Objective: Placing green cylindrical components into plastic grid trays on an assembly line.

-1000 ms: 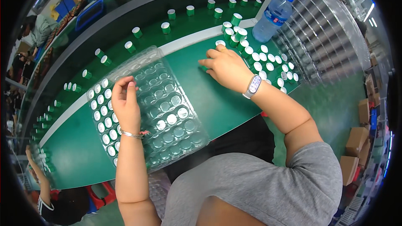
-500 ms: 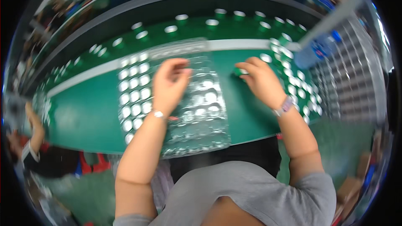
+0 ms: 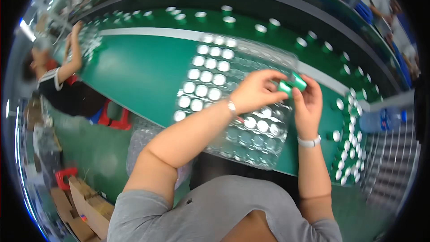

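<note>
My left hand (image 3: 257, 92) pinches a small green cylinder (image 3: 284, 88) between thumb and fingertips. My right hand (image 3: 309, 107) grips a second green cylinder (image 3: 299, 80). Both hands meet above the far right part of a clear plastic tray (image 3: 268, 161) with rows of round pockets. Silver-white round tops (image 3: 206, 77) fill several rows along the tray's left side. A smaller group of silvery rounds (image 3: 262, 125) sits in its right part, partly under my left forearm. The print and fine detail on the held cylinders are blurred.
Many more cylinders (image 3: 352, 153) crowd the green table (image 3: 134, 67) at right. Others stand on a green strip (image 3: 229, 19) beyond a pale rail. A blue-tinted water bottle (image 3: 383, 120) lies beside a stack of clear trays (image 3: 389, 161). Another person (image 3: 62, 89) works at far left.
My view has turned, so the tray appears farther right. My right hand has come over from the bare table to meet my left at the tray. Two green cylinders now show between them.
</note>
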A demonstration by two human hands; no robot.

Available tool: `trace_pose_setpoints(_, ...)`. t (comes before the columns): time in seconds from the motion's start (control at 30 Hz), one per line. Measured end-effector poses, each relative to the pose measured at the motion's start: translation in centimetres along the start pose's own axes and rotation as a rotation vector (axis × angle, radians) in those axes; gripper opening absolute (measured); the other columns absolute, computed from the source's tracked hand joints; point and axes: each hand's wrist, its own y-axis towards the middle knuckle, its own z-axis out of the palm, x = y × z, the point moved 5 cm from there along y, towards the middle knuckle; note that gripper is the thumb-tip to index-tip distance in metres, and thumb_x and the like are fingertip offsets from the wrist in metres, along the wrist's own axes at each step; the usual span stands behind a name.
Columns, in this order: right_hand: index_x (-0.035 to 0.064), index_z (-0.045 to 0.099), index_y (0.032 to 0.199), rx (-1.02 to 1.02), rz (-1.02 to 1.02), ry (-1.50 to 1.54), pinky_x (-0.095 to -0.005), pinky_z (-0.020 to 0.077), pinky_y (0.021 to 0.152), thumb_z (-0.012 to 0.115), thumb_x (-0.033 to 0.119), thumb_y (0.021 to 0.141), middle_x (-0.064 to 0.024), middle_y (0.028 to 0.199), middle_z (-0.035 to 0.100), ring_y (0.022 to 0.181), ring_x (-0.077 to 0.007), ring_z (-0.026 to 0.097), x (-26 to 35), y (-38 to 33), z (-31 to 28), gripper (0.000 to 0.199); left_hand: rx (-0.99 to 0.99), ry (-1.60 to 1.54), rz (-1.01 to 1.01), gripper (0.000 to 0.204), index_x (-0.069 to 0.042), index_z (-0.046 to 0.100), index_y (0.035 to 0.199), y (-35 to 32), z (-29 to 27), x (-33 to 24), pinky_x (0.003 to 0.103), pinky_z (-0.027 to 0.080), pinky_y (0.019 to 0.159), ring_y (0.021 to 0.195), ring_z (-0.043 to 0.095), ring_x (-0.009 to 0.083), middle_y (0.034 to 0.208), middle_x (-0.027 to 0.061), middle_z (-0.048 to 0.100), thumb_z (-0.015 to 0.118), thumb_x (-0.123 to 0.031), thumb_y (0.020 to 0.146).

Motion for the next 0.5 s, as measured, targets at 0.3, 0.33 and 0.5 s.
trace_pose_setpoints(0.3, 0.0012, 0.055, 0.115, 0.085, 0.113, 0.175, -0.0307, 0.0552, 0.079, 0.06, -0.009, 0.087, -0.0142, 0.129, 0.05, 0.096, -0.0209, 0.063, 0.4, 1.4, -1.8, 0.03, -0.086, -0.022, 0.144, 0.044, 0.004, 0.056, 0.123, 0.4, -1.5, -0.9, 0.026, 0.055, 0.084, 0.102, 0.064, 0.0165, 0.114, 0.0116, 0.064, 0.071, 0.006, 0.081)
trace_pose_setpoints(0.33, 0.0009, 0.056, 0.113, 0.084, 0.116, 0.185, -0.0308, 0.0553, 0.079, 0.06, -0.009, 0.086, -0.0144, 0.129, 0.05, 0.098, -0.021, 0.063, 0.5, 1.3, -1.9, 0.028, -0.081, -0.022, 0.121, 0.045, 0.005, 0.055, 0.123, 0.5, -1.4, -0.8, 0.028, 0.055, 0.086, 0.104, 0.063, 0.019, 0.119, 0.0131, 0.06, 0.071, 0.008, 0.08)
trace_pose_setpoints(0.5, 0.0003, 0.056, 0.115, 0.154, 0.1, 0.085, -0.0328, 0.0555, 0.087, 0.06, -0.008, 0.087, -0.0142, 0.128, 0.051, 0.105, -0.0223, 0.062, 0.5, 0.6, -1.5, 0.03, -0.059, 0.024, 0.179, 0.046, 0.006, 0.055, 0.121, 0.3, -0.8, -0.7, 0.031, 0.057, 0.087, 0.106, 0.062, 0.0222, 0.125, 0.0138, 0.053, 0.071, 0.011, 0.078)
